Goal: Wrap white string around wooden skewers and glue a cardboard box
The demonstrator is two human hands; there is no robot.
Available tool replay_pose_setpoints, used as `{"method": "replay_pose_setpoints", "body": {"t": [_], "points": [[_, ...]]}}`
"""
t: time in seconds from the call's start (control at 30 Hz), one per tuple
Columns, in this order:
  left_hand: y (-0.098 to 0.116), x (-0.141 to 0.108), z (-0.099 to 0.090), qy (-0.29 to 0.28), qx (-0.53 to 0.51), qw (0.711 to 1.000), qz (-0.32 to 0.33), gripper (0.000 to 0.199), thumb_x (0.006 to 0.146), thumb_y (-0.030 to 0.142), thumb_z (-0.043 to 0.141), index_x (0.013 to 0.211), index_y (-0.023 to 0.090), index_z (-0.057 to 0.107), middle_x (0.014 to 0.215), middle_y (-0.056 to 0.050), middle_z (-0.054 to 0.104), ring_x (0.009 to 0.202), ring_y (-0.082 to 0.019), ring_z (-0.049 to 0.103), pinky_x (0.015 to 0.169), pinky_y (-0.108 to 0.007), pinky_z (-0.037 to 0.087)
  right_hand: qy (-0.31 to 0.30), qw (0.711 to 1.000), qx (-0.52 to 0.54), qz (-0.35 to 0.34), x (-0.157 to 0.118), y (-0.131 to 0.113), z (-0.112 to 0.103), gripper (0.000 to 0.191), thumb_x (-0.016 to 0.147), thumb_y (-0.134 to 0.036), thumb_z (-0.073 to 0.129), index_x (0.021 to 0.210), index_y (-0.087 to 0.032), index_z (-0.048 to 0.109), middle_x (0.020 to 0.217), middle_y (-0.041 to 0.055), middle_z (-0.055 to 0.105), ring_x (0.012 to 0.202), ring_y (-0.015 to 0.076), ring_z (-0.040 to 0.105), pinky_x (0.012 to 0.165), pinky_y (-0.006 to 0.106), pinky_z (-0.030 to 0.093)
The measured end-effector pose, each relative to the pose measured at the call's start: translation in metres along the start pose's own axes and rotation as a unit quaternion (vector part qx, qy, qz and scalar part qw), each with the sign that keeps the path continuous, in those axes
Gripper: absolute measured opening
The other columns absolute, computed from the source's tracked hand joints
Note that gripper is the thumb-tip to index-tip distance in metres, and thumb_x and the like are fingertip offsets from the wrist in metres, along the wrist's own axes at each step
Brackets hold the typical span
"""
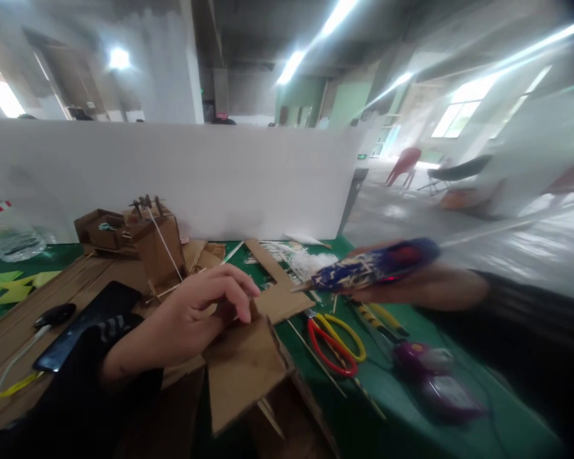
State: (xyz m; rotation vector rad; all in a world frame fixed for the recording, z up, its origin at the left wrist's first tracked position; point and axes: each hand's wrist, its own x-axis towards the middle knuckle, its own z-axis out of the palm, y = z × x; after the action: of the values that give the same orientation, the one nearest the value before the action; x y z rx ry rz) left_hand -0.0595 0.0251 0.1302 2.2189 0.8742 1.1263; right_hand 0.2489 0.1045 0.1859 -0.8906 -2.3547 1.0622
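Observation:
My left hand (198,312) bends over the top edge of a brown cardboard piece (243,370), its fingers curled down against the edge. Thin wooden sticks (270,417) poke out beneath that piece. On the right, my right hand (411,287) is wrapped round a blue glue gun (375,264), blurred, whose tip points left toward the cardboard. Between tip and left hand lies a flat cardboard sheet (284,301). Below the glue gun rest scissors with red and yellow handles (332,347).
A cardboard model (157,248) stands at the back left, near a water bottle (12,233). A black phone (88,325) and mouse (55,315) lie left. Purple object (435,379) sits right on the green table (516,414). A white partition (220,178) stands behind.

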Motion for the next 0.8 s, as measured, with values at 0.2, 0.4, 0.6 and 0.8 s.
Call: {"method": "replay_pose_setpoints", "body": {"t": [0.2,0.4,0.6,0.8], "points": [[0.003,0.003,0.016,0.017,-0.047,0.998,-0.026,0.013,0.092,0.02,0.05,0.097,0.02,0.061,0.108,-0.008,0.062,0.095,-0.017,0.059,0.08,-0.027,0.05,-0.078,0.995,-0.024,-0.055,0.001,-0.003,0.016,0.021,0.075,-0.035,0.071,0.077,-0.016,0.064,0.07,0.0014,0.059,0.059,0.0123,0.052,0.05,0.024,0.042],[0.002,0.004,0.037,0.071,-0.064,0.995,-0.033,0.014,0.094,0.021,0.047,0.101,0.021,0.059,0.108,-0.007,0.061,0.1,-0.017,0.058,0.081,-0.028,0.05,-0.086,0.991,-0.05,-0.088,0.002,-0.007,0.016,0.024,0.078,-0.037,0.067,0.078,-0.014,0.061,0.071,0.0032,0.059,0.06,0.0132,0.051,0.052,0.025,0.04],[0.006,0.009,0.037,0.055,-0.059,0.995,-0.064,0.016,0.095,0.025,0.045,0.103,0.021,0.059,0.104,-0.005,0.062,0.086,-0.014,0.059,0.075,-0.025,0.051,-0.102,0.988,-0.07,-0.096,0.01,-0.003,0.014,0.022,0.079,-0.034,0.065,0.075,-0.013,0.058,0.068,0.0017,0.056,0.057,0.0116,0.047,0.049,0.024,0.037],[0.01,0.012,0.035,0.051,-0.056,0.994,-0.084,0.017,0.095,0.026,0.046,0.103,0.021,0.061,0.102,-0.004,0.064,0.087,-0.014,0.06,0.073,-0.023,0.05,-0.104,0.98,-0.099,-0.136,0.012,-0.001,0.013,0.02,0.08,-0.033,0.062,0.074,-0.015,0.056,0.066,-0.0006,0.052,0.056,0.0102,0.043,0.049,0.023,0.035]]}}
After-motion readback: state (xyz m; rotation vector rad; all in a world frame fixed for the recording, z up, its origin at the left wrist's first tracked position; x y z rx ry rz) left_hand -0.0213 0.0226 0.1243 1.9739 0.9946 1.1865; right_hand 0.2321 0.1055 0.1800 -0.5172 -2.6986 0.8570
